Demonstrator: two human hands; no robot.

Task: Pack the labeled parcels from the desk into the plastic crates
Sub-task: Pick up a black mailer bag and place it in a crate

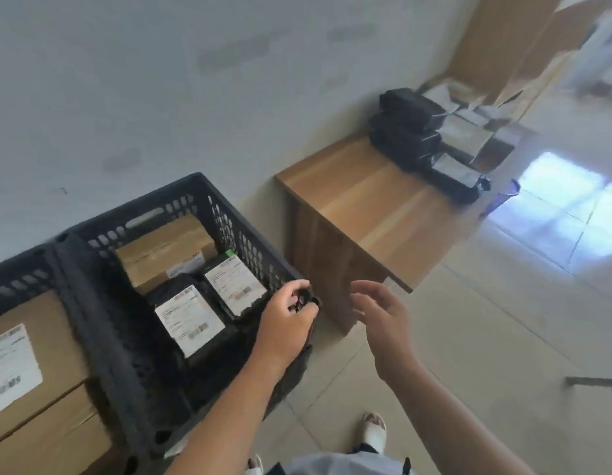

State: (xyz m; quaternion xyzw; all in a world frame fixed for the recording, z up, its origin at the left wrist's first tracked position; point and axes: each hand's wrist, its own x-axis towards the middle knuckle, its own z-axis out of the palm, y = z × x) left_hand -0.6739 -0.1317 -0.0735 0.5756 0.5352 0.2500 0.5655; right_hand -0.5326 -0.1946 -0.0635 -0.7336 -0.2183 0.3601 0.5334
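A dark plastic crate (pixel 201 197) stands at lower left. Inside lie a brown carton (pixel 160 252) and two black parcels with white labels, one nearer me (pixel 189 320) and one at the right wall (pixel 235 284). My left hand (pixel 286 318) grips the crate's right front corner, fingers curled over the rim. My right hand (pixel 383 320) hovers beside it over the floor, fingers relaxed, holding nothing. On the wooden desk (pixel 359 193) at upper right sits a stack of black labeled parcels (pixel 421 138).
A second dark crate (pixel 20 272) at far left holds brown cartons (pixel 30 371) with white labels. The white wall runs behind the crates and desk. Tiled floor spreads to the right, with a bright window reflection. My sandalled foot (pixel 375 430) shows at the bottom.
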